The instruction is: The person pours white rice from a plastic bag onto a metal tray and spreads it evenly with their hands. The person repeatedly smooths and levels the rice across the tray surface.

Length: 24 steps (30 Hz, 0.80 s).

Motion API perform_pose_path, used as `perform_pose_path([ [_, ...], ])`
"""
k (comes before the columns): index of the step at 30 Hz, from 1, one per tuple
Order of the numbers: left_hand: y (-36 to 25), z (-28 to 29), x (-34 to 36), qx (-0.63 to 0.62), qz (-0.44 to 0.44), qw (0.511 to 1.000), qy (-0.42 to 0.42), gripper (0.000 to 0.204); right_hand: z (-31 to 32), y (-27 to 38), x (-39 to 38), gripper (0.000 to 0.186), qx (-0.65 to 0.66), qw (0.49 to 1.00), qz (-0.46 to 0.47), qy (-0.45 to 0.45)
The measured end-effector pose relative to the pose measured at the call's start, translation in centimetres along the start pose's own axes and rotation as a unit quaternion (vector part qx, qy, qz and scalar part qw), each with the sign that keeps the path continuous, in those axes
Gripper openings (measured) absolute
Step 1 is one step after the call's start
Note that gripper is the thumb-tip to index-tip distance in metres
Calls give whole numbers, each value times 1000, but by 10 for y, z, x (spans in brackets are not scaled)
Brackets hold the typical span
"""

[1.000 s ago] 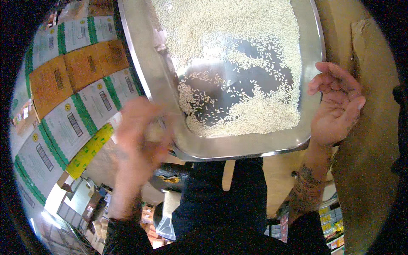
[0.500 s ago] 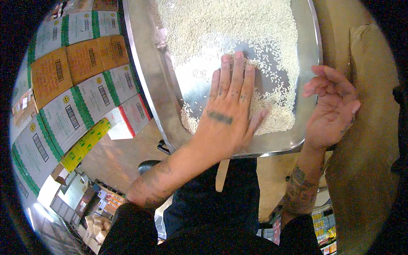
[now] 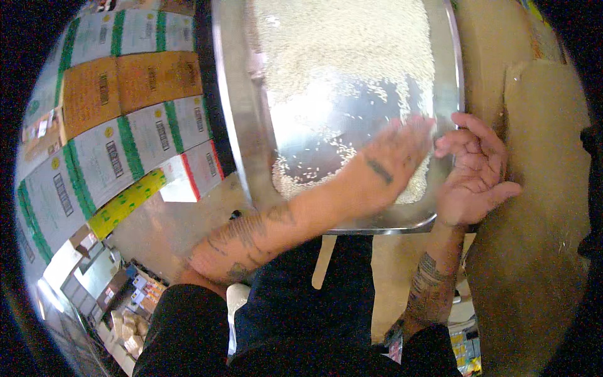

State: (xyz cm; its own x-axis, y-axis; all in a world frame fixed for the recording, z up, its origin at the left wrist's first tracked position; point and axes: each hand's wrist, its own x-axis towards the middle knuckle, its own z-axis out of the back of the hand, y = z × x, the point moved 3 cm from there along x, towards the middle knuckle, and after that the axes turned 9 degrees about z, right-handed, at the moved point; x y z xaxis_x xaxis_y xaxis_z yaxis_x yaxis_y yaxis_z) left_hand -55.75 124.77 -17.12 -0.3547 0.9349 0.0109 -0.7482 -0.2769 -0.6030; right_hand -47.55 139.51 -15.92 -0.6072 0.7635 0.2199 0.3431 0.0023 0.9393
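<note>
A shiny metal tray (image 3: 237, 135) holds white rice grains (image 3: 345, 44), spread thickly at its far end. Its bare bottom shows through in the near middle, with more grains along the near edge. My left hand (image 3: 396, 160) reaches across the tray, fingers stretched out and slightly blurred, over the grains by the right side wall. Whether its fingertips touch the rice is hard to see. Just beside the tray's right rim, my right hand (image 3: 474, 173) is turned palm up, empty, its fingers loosely bent and apart.
Stacked cartons (image 3: 94, 154), white with green bands and brown, line the left side. A large brown cardboard piece (image 3: 540, 188) stands along the right. Below the tray are my legs (image 3: 308, 301) and a bare floor (image 3: 169, 229); small packages (image 3: 129, 330) lie at lower left.
My left hand has swept from the tray's middle to its right side, baring more of the metal bottom. My right hand has shifted slightly left, beside the rim.
</note>
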Motion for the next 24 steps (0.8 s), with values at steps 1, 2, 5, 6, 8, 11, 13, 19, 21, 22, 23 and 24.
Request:
perform_pose_path([
  [1,-9,-4,-20,-26,6,999,32,58,0,0,0,114,-1,1000,-4,0],
  [2,-18,-4,-39,-42,-6,998,44,57,1,0,0,115,0,1000,-7,-1],
  [5,-26,7,-64,-194,85,967,139,55,1,0,1,115,-5,1000,-14,9],
  [6,-21,14,-59,-137,110,977,117,55,2,1,1,114,-9,1000,-14,13],
  [8,-8,32,-33,-11,96,995,-24,56,4,0,0,113,-4,1000,-18,0],
  [11,23,32,19,7,110,989,-99,61,4,-2,0,112,27,1000,-9,-4],
  [13,32,27,34,19,77,990,-121,65,3,-2,0,111,16,1000,-7,-4],
  [19,-7,21,-20,-36,69,986,147,59,-4,2,1,106,31,999,0,23],
  [21,-13,27,-26,-85,108,966,219,56,-5,2,1,106,-2,1000,-1,12],
  [22,-12,31,-22,-100,126,965,209,54,-5,3,0,105,-17,1000,-1,11],
  [23,-9,36,-14,-128,118,971,166,53,-5,3,0,105,-12,1000,-1,4],
  [24,-2,39,-2,-71,126,983,109,55,-5,3,0,104,-8,1000,-1,-3],
])
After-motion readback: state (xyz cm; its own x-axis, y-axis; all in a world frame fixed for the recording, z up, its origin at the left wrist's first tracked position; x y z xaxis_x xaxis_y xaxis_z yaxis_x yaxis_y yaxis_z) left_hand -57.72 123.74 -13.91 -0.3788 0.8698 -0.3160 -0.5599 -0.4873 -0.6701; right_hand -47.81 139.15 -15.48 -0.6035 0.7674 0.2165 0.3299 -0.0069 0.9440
